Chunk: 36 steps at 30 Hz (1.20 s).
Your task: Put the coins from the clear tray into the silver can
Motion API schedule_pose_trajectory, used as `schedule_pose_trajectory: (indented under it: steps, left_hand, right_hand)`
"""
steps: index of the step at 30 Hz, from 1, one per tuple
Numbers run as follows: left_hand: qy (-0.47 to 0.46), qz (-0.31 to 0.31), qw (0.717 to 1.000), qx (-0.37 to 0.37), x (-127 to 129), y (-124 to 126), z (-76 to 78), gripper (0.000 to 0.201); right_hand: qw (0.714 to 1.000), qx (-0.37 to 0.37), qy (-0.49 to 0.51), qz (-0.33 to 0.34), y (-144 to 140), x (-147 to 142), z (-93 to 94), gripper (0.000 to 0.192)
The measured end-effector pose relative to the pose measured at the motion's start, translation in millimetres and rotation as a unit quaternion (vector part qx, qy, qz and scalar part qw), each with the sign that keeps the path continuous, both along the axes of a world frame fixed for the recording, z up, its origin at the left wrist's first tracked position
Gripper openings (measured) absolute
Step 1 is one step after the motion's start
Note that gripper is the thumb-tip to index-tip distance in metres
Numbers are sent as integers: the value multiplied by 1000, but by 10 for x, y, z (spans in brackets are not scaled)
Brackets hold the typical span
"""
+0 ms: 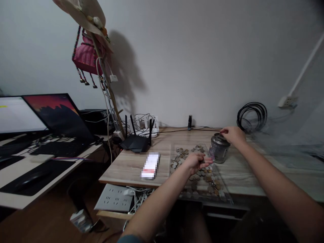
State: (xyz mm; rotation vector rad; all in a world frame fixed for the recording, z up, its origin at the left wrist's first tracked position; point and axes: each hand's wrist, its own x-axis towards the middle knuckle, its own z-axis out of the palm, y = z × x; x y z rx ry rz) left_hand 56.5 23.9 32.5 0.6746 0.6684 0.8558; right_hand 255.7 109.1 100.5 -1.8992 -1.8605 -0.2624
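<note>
Head view: the right hand [233,134] rests on top of the glass jar [219,147], fingers curled over its lid, so the upright jar stands directly below that grip. The left hand [196,162] hovers just left of the jar, above the coins [199,173] spread on the clear tray [226,197]; its fingers are loosely together, though whether they pinch a coin cannot be told. The left hand is the nearer to the coins.

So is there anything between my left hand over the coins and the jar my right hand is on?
Nothing visible does. The left hand hovers over the coins on the clear tray, fingertips beside the jar. The right hand rests on the jar's top, which may cover the opening.
</note>
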Motion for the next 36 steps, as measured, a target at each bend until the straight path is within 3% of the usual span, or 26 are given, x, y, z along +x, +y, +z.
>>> schedule_pose_trajectory:
  steps: [3, 6, 8, 11, 14, 18, 21, 24, 28, 36]
  left_hand:
    - [0, 23, 1000, -10, -2, 5, -23, 12]
    - [-2, 52, 998, -22, -15, 2, -13, 8]
    - [-12, 68, 997, -23, -18, 7, -2, 10]
    - [-34, 82, 996, -21, 1, 29, -1, 12]
    - [-51, 98, 993, -32, 39, 43, -6, 17]
    - [-69, 64, 994, -54, 68, 17, 23, 20]
    - [-81, 56, 993, -69, 60, -12, 56, 26]
    - [-71, 77, 992, -76, 42, -15, 52, 35]
    - [-77, 102, 988, -83, 17, 38, -5, 25]
    - [-88, 119, 985, -88, 38, 103, -45, 15]
  right_hand:
    - [998, -53, -43, 0, 131, 124, -1, 20]
    - [999, -8, -38, 29, 28, 5, -75, 24]
    - [994, 14, -12, 110, -154, -188, -134, 30]
    - [953, -63, 26, 294, -464, -525, -238, 30]
    - [934, -109, 36, 339, -625, -714, -311, 25]
    - [959, -83, 53, 267, -467, -571, -240, 23]
    - [994, -9, 47, 102, -189, -293, -116, 22]
    - [1000, -25, 18, -4, 36, -69, -46, 20]
    - [998, -63, -4, -13, 116, 0, -36, 19]
    - [996, -59, -53, -27, 101, -7, -67, 20]
